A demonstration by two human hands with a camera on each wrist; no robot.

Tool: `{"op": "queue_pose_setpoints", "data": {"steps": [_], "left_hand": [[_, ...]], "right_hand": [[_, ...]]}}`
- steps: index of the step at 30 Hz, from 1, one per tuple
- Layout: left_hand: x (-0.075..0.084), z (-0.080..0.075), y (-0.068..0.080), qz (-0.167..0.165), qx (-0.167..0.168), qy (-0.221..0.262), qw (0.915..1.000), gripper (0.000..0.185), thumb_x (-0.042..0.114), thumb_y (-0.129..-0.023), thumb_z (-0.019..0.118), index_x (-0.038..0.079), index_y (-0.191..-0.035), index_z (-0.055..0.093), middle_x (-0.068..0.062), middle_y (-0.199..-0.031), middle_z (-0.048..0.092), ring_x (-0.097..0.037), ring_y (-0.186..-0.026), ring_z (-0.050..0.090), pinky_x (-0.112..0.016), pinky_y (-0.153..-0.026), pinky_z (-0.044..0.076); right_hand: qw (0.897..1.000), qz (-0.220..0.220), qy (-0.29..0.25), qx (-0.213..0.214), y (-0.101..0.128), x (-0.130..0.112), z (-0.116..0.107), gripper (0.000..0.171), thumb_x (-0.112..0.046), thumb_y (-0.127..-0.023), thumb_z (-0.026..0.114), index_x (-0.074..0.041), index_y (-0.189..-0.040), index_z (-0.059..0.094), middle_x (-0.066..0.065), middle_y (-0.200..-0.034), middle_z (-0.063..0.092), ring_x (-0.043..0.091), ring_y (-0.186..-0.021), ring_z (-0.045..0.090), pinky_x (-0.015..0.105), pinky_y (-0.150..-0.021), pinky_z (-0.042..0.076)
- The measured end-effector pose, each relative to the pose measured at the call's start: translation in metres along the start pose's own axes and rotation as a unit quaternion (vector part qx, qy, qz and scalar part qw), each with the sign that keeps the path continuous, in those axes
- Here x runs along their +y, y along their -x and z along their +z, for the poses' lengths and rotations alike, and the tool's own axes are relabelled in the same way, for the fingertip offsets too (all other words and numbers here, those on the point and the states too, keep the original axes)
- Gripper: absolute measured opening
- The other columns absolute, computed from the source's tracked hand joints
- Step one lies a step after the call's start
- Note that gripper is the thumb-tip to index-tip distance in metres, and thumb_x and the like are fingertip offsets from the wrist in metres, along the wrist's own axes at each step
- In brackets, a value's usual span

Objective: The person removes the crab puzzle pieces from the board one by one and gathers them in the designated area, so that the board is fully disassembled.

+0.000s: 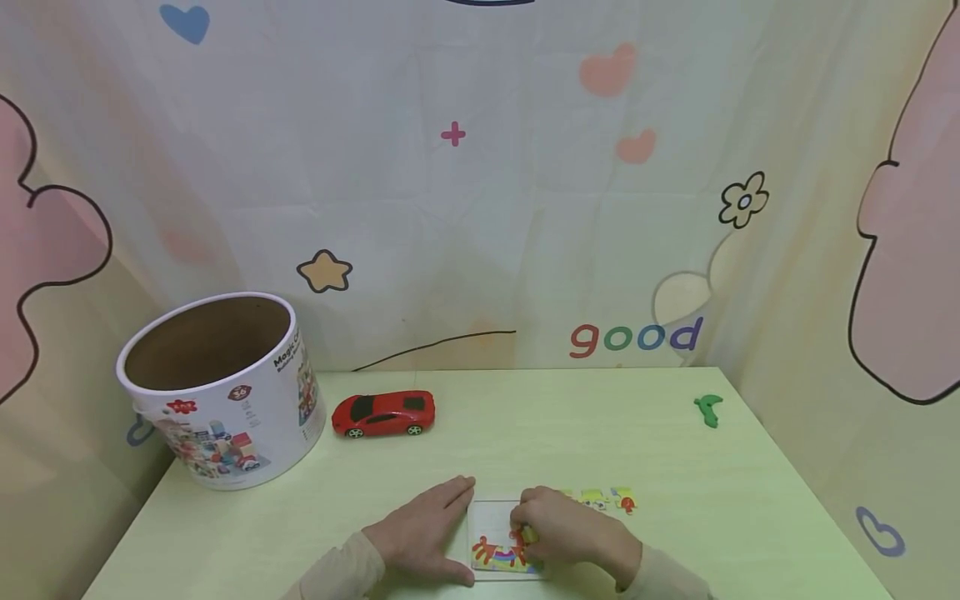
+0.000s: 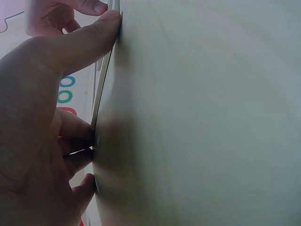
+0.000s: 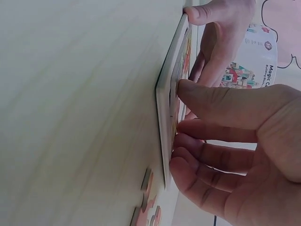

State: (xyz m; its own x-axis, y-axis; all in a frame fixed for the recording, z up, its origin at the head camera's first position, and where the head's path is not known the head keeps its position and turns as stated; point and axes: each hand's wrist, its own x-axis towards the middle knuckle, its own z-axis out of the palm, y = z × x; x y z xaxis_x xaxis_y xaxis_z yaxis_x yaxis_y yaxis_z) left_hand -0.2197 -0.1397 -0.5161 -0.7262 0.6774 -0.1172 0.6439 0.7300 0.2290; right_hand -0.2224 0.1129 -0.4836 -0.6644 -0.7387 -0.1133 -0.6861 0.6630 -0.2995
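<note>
A small jigsaw puzzle board (image 1: 491, 517) with a pale frame lies flat on the table; red, yellow and rainbow pieces (image 1: 501, 557) fill its lower part. My left hand (image 1: 427, 529) rests at its left side, fingers extended, the thumb at the near left corner. Over the board's right half, my right hand (image 1: 570, 529) pinches a yellowish puzzle piece (image 1: 529, 534), mostly hidden under the fingers. In the right wrist view, the thumb and curled fingers of the right hand (image 3: 235, 141) meet the board's surface (image 3: 163, 103).
Several loose puzzle pieces (image 1: 624, 500) lie beyond the right hand. A red toy car (image 1: 384, 414) stands farther back, beside a large white bucket (image 1: 247, 433) at left. A green curved toy piece (image 1: 707, 410) lies at the back right. A printed curtain (image 1: 480, 250) hangs behind the table.
</note>
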Motion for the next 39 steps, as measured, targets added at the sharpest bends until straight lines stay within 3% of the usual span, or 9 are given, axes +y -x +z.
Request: {"op": "queue_pose_setpoints", "data": {"steps": [25, 39], "left_hand": [[-0.0019, 0.0026, -0.0004, 0.005, 0.006, 0.004, 1.0, 0.114, 0.082, -0.074, 0.055, 0.004, -0.152, 0.029, -0.007, -0.161, 0.024, -0.025, -0.146, 0.028, -0.039, -0.117, 0.033], [-0.0018, 0.0036, -0.0015, 0.005, 0.008, 0.002, 1.0, 0.112, 0.081, -0.075, 0.056, 0.004, -0.152, 0.03, -0.007, -0.161, 0.025, -0.025, -0.146, 0.028, -0.039, -0.116, 0.033]], "right_hand": [[0.999, 0.043, -0.027, 0.0, -0.0039, -0.0038, -0.0019, 0.019, -0.018, -0.075, 0.084, -0.018, -0.088, 0.071, -0.012, -0.082, 0.057, 0.001, -0.074, 0.047, 0.02, -0.07, 0.049], [0.999, 0.04, -0.015, 0.0, -0.0069, -0.0016, -0.0055, 0.024, -0.02, -0.073, 0.086, -0.017, -0.088, 0.067, -0.011, -0.081, 0.056, 0.002, -0.074, 0.046, 0.02, -0.069, 0.048]]}}
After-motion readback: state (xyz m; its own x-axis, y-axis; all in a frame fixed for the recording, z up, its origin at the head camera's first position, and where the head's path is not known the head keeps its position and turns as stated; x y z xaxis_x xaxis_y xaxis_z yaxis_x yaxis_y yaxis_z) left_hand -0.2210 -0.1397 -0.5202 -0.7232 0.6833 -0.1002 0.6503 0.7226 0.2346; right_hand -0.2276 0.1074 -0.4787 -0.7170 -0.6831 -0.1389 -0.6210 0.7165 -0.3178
